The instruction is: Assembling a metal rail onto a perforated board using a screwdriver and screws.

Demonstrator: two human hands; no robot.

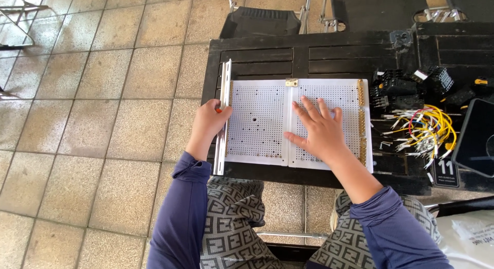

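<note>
The white perforated panel (257,122) lies flat on the black slatted table (267,55), its long side running left to right. It is covered by a regular grid of small holes, with one larger hole left of centre. A seam divides it into two halves, with a small brass hinge (292,82) at the far edge. Brass strips line the right edge. A metal rail (223,120) runs along the left edge, overhanging the panel at both ends.
</note>
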